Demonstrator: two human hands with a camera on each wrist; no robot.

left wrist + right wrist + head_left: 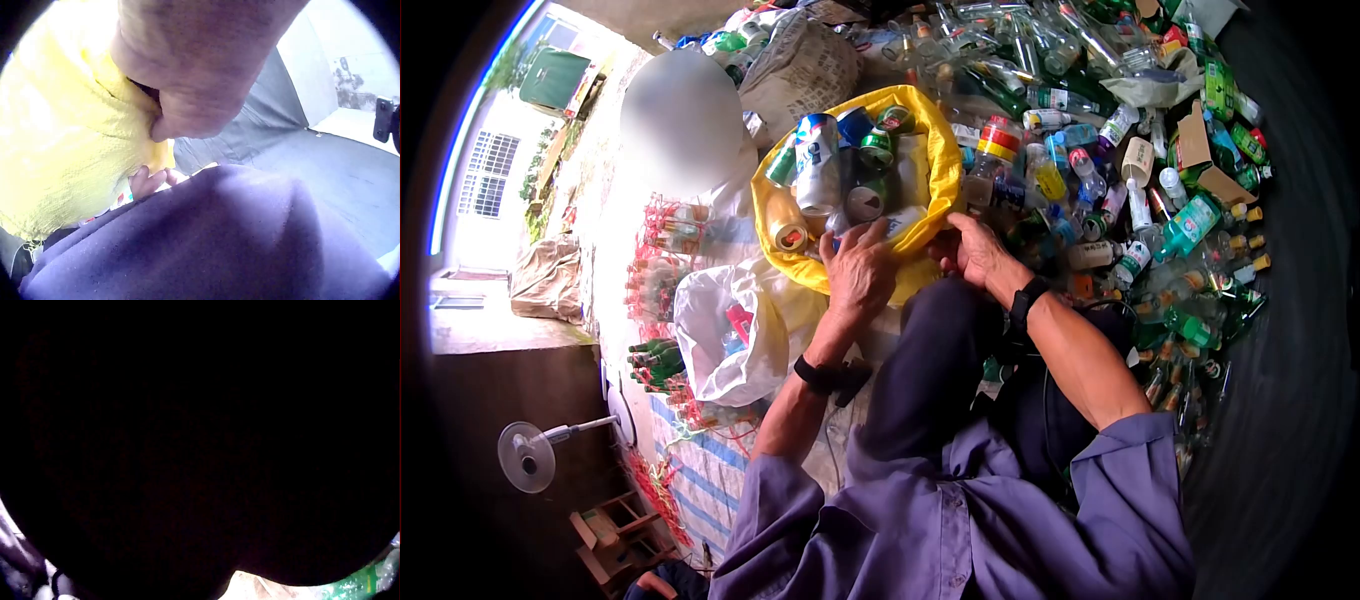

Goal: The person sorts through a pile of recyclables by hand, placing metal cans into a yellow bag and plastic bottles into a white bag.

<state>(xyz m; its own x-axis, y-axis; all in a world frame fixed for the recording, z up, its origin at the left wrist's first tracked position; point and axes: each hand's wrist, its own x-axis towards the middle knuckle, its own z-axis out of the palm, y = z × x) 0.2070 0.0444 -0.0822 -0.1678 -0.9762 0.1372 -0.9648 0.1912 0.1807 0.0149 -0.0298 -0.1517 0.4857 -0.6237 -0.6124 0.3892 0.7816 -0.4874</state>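
A yellow woven bag (945, 150) stands with its mouth spread, holding several drink cans (817, 165). My left hand (862, 270) grips its near rim, fingers over the edge among the cans. In the left wrist view, the thumb of that hand (194, 69) bends against the yellow cloth (56, 137). At the rim's right side my right hand (982, 258) holds the bag's edge, its lower fingers curled and partly hidden. Fingertips of the right hand (147, 182) show below the cloth in the left wrist view. The right wrist view is mostly black.
Bottles (1190, 225) lie heaped on the right and at the back. A white bag (700, 330) stands left of the yellow one, with a sack (800, 70) behind. A person with a blurred head sits at the left. My knee (950, 320) is close to the bag.
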